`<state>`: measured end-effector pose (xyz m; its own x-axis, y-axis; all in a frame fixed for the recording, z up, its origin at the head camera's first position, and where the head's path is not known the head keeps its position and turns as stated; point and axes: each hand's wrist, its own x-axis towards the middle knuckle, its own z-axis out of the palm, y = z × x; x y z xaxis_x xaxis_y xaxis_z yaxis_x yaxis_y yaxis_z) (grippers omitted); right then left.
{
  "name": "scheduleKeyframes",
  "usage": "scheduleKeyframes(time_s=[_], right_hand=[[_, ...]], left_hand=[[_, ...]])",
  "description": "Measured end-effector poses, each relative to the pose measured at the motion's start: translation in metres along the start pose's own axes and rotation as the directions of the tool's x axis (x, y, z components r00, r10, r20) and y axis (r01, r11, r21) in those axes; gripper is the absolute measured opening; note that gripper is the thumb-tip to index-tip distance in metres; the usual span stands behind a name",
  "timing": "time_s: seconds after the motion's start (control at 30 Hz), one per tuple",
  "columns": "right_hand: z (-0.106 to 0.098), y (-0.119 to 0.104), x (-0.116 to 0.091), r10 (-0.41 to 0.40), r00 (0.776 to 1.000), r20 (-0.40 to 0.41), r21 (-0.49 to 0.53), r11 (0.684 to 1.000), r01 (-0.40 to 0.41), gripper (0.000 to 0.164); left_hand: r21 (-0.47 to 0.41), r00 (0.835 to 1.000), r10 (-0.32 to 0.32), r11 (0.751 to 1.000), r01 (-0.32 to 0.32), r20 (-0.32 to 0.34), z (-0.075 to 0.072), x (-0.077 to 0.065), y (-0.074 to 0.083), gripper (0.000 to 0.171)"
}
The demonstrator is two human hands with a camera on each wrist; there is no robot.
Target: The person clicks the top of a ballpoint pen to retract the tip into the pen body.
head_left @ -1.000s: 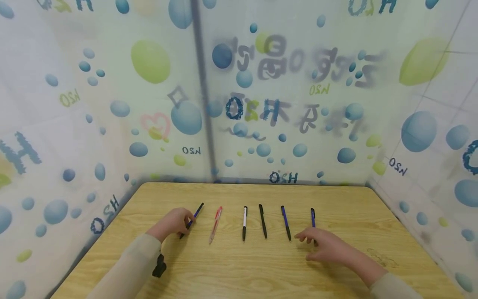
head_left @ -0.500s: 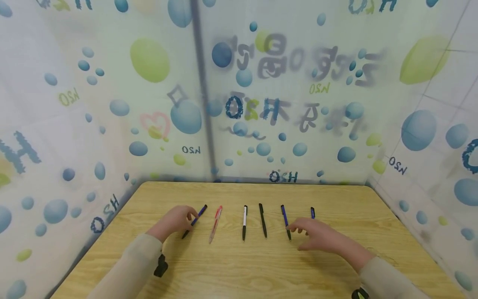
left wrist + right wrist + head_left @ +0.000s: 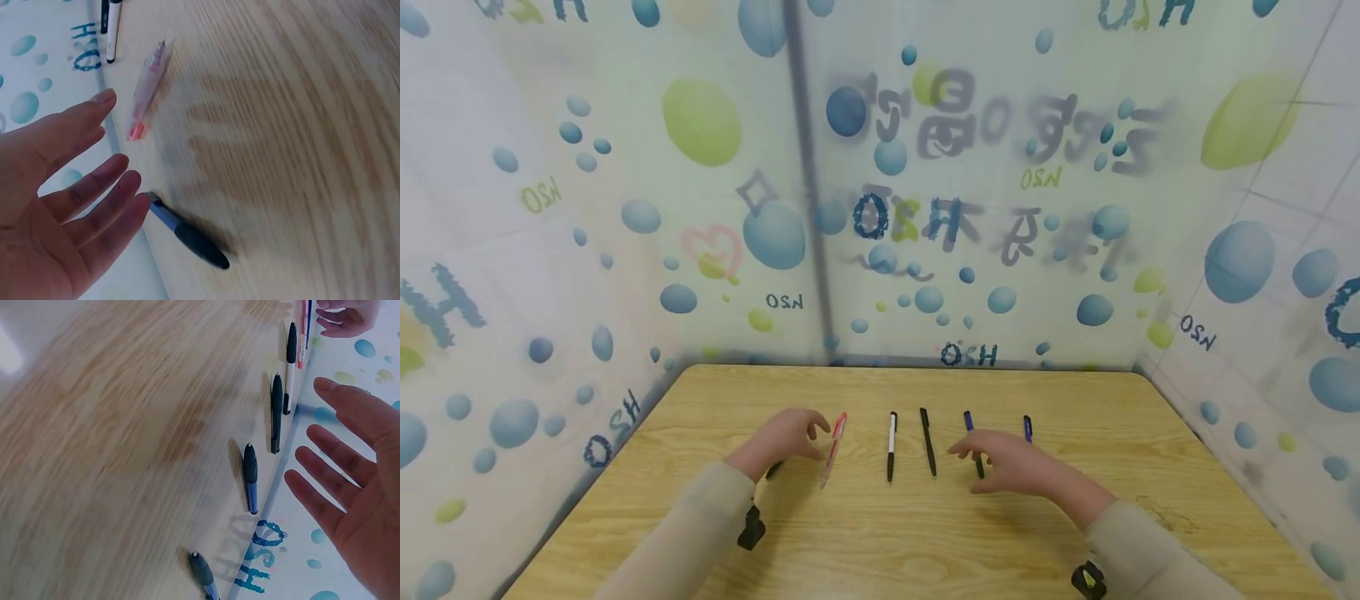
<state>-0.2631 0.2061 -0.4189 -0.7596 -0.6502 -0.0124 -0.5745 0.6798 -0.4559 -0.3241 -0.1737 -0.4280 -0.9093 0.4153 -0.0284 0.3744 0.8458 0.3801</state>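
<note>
My left hand (image 3: 784,437) is over the left end of a row of pens, fingers loosely spread and holding nothing. Beneath it lies a blue pen with a dark grip (image 3: 199,245), mostly hidden in the head view. Just right of its fingertips is a clear pen with a red cap (image 3: 833,452). A white pen (image 3: 892,442) and a black pen (image 3: 928,442) lie in the middle. My right hand (image 3: 1018,465), also empty with parted fingers, hovers over another blue pen (image 3: 250,475). Partly covered by that hand is the rightmost blue pen (image 3: 1027,427).
The pens lie on a wooden table (image 3: 880,542) with light grain. Around it hang pale curtains (image 3: 1000,317) printed with blue and green bubbles. A dark wrist camera (image 3: 751,528) shows under the left sleeve and another camera (image 3: 1088,579) under the right.
My left hand has let the leftmost blue pen lie and moved right, toward the red-capped pen. My right hand has shifted left from the rightmost blue pen to the one beside it.
</note>
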Motion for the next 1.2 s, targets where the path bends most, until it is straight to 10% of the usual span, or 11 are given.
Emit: scheduleKeyframes(time_s=[0.57, 0.9, 1.2], right_hand=[[0.018, -0.010, 0.016, 0.004, 0.999, 0.033, 0.041, 0.999, -0.005, 0.052], [0.023, -0.014, 0.019, 0.019, 0.998, 0.056, 0.058, 0.998, -0.022, 0.052], [0.019, -0.019, 0.027, 0.001, 0.999, 0.041, 0.017, 1.000, -0.002, 0.052]], left_hand=[[-0.034, 0.993, 0.019, 0.999, -0.015, 0.119, 0.022, 0.013, 0.009, 0.041], [-0.212, 0.978, 0.028, 0.977, 0.017, 0.208, 0.019, 0.008, 0.021, 0.040], [-0.145, 0.972, 0.091, 0.988, -0.060, 0.218, 0.015, 0.006, 0.032, 0.044]])
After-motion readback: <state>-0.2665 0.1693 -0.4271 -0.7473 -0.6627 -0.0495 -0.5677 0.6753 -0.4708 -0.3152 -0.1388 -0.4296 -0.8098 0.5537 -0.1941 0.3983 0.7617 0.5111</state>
